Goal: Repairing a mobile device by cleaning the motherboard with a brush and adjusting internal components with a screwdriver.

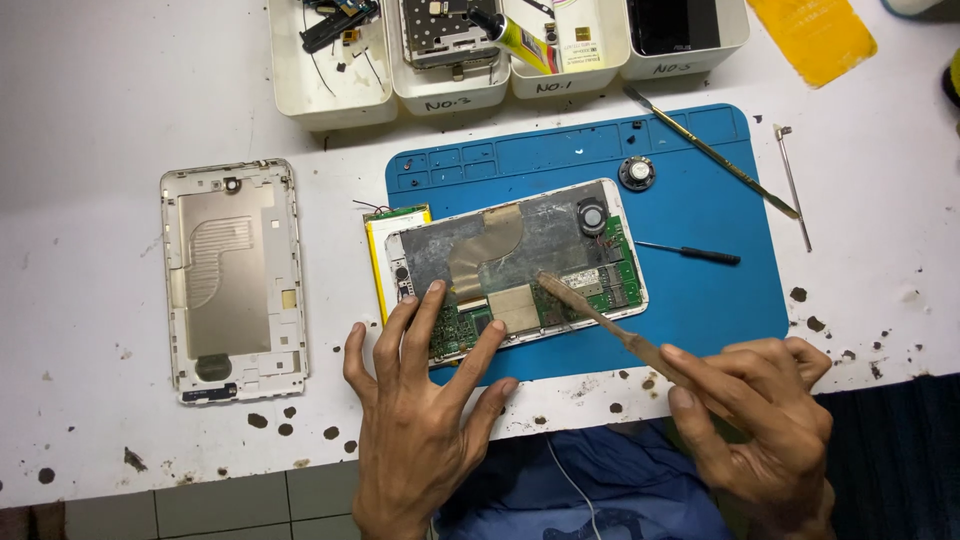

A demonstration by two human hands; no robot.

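Covering the middle of your white table (90, 100), the blue mat (700, 300) carries the opened tablet (515, 265), circuit boards facing up. The detached back cover (235, 280) lies well to the left, and four white trays (330, 100) line the far edge. Your left hand (425, 410) presses flat, fingers spread and grasping nothing, on the tablet's near corner. Your right hand (765, 420) pinches a thin flat pry tool (600, 320), its tip resting on the board.

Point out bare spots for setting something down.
Bare white table left of the back cover, and blue mat right of the opened tablet. Crowded: the trays along the top.
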